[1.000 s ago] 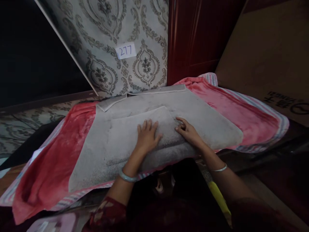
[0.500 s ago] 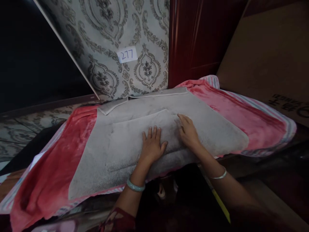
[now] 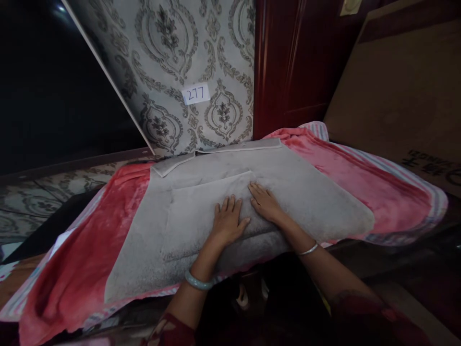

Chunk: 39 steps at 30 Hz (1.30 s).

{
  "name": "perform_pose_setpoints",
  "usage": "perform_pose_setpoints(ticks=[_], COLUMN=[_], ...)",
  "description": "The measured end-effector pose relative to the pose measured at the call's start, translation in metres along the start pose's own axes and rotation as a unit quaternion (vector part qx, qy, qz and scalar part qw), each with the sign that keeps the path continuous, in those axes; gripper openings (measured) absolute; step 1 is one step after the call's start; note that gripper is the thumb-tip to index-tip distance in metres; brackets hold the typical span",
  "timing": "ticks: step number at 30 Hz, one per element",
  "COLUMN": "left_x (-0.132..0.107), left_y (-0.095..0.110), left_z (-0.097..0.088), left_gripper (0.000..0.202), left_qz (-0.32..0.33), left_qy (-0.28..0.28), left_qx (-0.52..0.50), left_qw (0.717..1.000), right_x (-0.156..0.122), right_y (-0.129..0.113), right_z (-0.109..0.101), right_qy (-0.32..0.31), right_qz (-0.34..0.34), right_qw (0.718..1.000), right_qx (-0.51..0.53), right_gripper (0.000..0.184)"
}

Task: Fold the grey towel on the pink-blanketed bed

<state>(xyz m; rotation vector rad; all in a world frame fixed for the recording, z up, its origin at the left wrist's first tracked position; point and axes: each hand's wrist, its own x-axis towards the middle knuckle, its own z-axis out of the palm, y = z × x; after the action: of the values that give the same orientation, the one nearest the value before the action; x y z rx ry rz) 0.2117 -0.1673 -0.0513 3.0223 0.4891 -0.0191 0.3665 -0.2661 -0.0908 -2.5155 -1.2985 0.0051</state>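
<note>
A smaller folded grey cloth (image 3: 196, 211), soft like a towel, lies flat over a larger grey cloth (image 3: 309, 192) of the same look. My left hand (image 3: 228, 221) rests palm down on the folded cloth, fingers spread. To its right, my right hand (image 3: 264, 202) also lies flat, fingers stretched out, near the folded cloth's right edge. Neither hand grips anything. Beneath the grey cloth is a pink and red plush blanket (image 3: 86, 245) with a striped border, showing at both sides.
A dark screen (image 3: 54, 86) stands at the left. Behind is patterned wallpaper (image 3: 165, 43) with a paper label (image 3: 196, 93) reading 277. A dark red door (image 3: 288, 62) and a large cardboard box (image 3: 399, 91) are at the right.
My right hand has moved left from beside the folded cloth's right edge and now lies flatter. My left hand stays in about the same place. The view has shifted slightly.
</note>
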Motion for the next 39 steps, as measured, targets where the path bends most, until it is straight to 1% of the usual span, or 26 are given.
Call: perform_pose_setpoints(ticks=[2,5,6,8,10,11,13,15,17,19,22,24,26,28,32,34,36,39], left_x=[0.007,0.027,0.036,0.055,0.07,0.076,0.083,0.084,0.082,0.08,0.078,0.075,0.069,0.058,0.028,0.014,0.004,-0.003], left_y=[-0.002,-0.006,-0.008,-0.012,-0.017,-0.02,-0.025,-0.028,-0.029,-0.028,-0.029,-0.038,-0.056,-0.083,-0.139,-0.16,-0.172,-0.177], left_z=[-0.013,-0.03,-0.034,-0.038,-0.034,-0.029,-0.017,-0.003,0.006,0.009,0.006,0.001,-0.004,-0.008,-0.013,-0.013,-0.012,-0.01], left_gripper=[0.062,0.056,0.056,0.057,0.058,0.059,0.059,0.059,0.058,0.058,0.059,0.063,0.068,0.07,0.068,0.067,0.064,0.06], left_qz=[-0.001,-0.007,-0.01,-0.012,-0.006,0.002,0.022,0.036,0.038,0.033,0.031,0.019,-0.021,-0.073,-0.158,-0.19,-0.213,-0.217], left_qy=[-0.02,-0.021,-0.022,-0.024,-0.023,-0.019,0.002,0.032,0.056,0.06,0.053,0.042,0.03,0.023,0.035,0.041,0.047,0.075], left_qx=[-0.008,-0.013,-0.011,-0.004,0.003,0.006,0.01,0.009,0.005,0.001,-0.003,0.0,0.006,0.014,0.026,0.021,0.008,-0.01], left_qw=[1.0,1.0,1.0,1.0,1.0,1.0,1.0,0.999,0.998,0.998,0.998,0.999,0.999,0.997,0.987,0.981,0.976,0.973], right_x=[0.001,0.011,0.017,0.031,0.046,0.052,0.06,0.063,0.063,0.062,0.061,0.061,0.062,0.063,0.064,0.064,0.063,0.062], right_y=[-0.002,-0.007,-0.01,-0.015,-0.02,-0.021,-0.02,-0.016,-0.011,-0.008,-0.005,-0.004,-0.002,0.0,0.002,0.001,-0.001,-0.004], right_z=[-0.005,-0.019,-0.025,-0.033,-0.034,-0.032,-0.021,-0.009,0.0,0.005,0.007,0.008,0.011,0.014,0.019,0.019,0.017,0.012], right_qy=[-0.012,-0.025,-0.016,0.023,0.055,0.057,0.04,0.026,0.028,0.033,0.033,0.036,0.042,0.049,0.047,0.047,0.047,0.036], right_qz=[0.006,0.019,0.023,0.016,0.0,-0.003,0.004,0.011,0.006,0.002,0.005,0.007,0.008,0.006,0.005,0.006,0.007,0.014], right_qw=[1.0,0.999,0.999,0.999,0.998,0.998,0.999,0.999,0.999,0.999,0.999,0.999,0.999,0.998,0.999,0.999,0.999,0.999], right_qx=[-0.004,-0.014,-0.016,-0.017,-0.018,-0.019,-0.018,-0.016,-0.016,-0.023,-0.035,-0.037,-0.032,-0.025,-0.016,-0.016,-0.019,-0.023], right_gripper=[0.061,0.058,0.057,0.057,0.058,0.059,0.06,0.06,0.061,0.061,0.061,0.061,0.06,0.06,0.061,0.062,0.062,0.062])
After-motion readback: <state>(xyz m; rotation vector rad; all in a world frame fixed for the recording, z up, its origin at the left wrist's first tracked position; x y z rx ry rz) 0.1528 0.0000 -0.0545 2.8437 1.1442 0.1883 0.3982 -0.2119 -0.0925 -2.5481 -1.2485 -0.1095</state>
